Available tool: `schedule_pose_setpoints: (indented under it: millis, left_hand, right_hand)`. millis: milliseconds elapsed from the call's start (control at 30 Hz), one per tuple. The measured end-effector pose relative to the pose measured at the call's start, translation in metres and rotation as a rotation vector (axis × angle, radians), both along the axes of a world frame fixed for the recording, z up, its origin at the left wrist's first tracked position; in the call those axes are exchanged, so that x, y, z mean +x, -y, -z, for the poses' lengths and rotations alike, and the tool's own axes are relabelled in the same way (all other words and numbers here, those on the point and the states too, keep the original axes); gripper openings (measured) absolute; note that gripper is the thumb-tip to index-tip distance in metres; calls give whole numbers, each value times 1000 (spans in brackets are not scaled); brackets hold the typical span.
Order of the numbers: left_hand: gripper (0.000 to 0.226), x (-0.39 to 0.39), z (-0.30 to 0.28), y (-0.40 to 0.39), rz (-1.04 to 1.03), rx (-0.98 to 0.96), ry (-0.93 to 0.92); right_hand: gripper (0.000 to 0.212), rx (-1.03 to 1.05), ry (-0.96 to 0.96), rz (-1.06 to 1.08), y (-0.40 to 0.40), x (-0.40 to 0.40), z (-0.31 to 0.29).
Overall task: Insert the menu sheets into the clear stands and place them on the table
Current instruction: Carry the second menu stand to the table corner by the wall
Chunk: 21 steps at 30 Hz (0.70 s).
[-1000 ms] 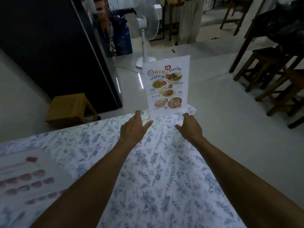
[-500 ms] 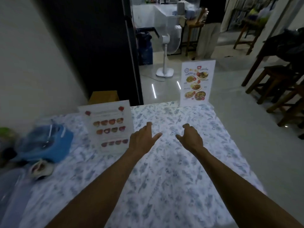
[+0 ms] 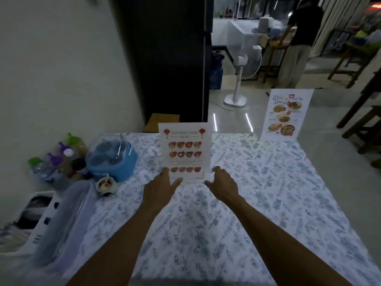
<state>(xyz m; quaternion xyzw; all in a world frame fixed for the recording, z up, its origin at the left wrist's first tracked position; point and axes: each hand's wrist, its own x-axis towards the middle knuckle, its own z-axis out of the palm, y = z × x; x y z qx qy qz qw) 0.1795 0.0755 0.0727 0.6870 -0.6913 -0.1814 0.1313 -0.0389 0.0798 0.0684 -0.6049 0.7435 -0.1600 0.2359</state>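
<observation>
An upright clear stand with a Chinese food menu sheet stands mid-table on the floral cloth. My left hand is at its lower left corner, index finger against the edge and thumb in front of the base. At the lower right corner sits my right hand, fingers spread, thumb by the base. Neither hand visibly clasps the stand. A second stand with a colourful dish menu is upright at the table's far right corner, apart from both hands.
The table has its right and far edges open to the floor. On its left stand a blue container, several bottles, a small bowl and a clear lid. Beyond are a black fridge, a fan, wooden stools and a standing person.
My view has swung left and back from the far-corner menu stand. Both hands have left that stand and moved to the base of the Chinese food menu stand.
</observation>
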Motion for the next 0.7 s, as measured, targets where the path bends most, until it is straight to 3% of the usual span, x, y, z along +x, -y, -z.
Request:
schedule_pose_setpoints:
  millis: [400, 533, 700]
  left_hand:
    - [66, 10, 23, 87, -209, 88, -150]
    - [64, 7, 42, 112, -235, 119, -199]
    - [42, 12, 42, 132, -261, 28, -210]
  right_hand:
    - [75, 92, 37, 37, 77, -15, 36]
    - [59, 132, 73, -13, 101, -21, 58]
    - [38, 116, 163, -114, 126, -28, 68]
